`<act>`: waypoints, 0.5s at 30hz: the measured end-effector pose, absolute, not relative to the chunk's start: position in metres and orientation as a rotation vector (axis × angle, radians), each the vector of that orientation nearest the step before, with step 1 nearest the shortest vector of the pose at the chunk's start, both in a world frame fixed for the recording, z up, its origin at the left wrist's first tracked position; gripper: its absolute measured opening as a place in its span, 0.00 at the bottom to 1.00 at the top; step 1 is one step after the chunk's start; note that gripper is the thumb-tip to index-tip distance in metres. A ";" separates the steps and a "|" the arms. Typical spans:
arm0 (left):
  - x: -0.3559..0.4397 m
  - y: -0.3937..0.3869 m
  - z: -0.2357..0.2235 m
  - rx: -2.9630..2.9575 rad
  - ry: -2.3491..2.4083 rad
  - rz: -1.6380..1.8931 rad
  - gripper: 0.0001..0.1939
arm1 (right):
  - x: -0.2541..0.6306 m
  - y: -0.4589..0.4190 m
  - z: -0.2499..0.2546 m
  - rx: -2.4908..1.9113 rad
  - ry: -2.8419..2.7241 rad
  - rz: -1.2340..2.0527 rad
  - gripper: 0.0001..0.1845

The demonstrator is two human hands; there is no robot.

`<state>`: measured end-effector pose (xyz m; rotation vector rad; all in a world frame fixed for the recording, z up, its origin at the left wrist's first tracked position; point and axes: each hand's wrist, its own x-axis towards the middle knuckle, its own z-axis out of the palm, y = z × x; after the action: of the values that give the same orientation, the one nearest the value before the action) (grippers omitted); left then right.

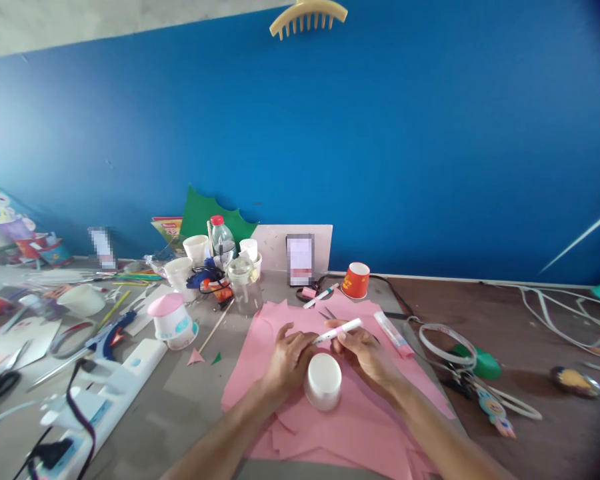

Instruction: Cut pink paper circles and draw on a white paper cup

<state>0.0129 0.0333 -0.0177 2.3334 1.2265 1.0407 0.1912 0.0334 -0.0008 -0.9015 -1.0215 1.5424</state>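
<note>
Both hands are raised over the pink paper sheets (350, 433), with a white marker (341, 330) held slantwise between them. My left hand (293, 353) has its fingertips closed at the marker's lower left end; its index finger sticks up a little. My right hand (363, 353) pinches the barrel toward the other end, thumb and fingers together. Just below the hands, between the forearms, a white paper cup (324, 381) rests on the paper, its round end facing up. Scissors (327, 315), partly hidden, lie beyond the marker.
A red paper cup (356, 280), a second marker (321, 295) and a clear-and-pink packet (394, 335) lie around the paper. Leftward stand a glass jar (245, 290), a pink-topped cup (173, 317) and a power strip (125, 393). Cables (450, 347) cover the right side.
</note>
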 end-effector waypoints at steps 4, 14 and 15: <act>0.009 0.033 -0.013 2.182 1.211 1.140 0.15 | 0.202 0.040 0.002 -0.870 -1.030 1.490 0.17; -0.001 0.024 -0.002 1.927 0.703 1.024 0.48 | 0.228 0.054 0.006 -0.719 -0.863 1.222 0.09; 0.000 0.024 -0.004 1.936 0.706 0.970 0.49 | 0.226 0.053 0.007 -0.715 -0.860 1.231 0.08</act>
<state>-0.0001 0.0238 -0.0040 1.9362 0.7063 0.9703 0.2259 0.0528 0.0066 -0.7153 -0.8598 1.2309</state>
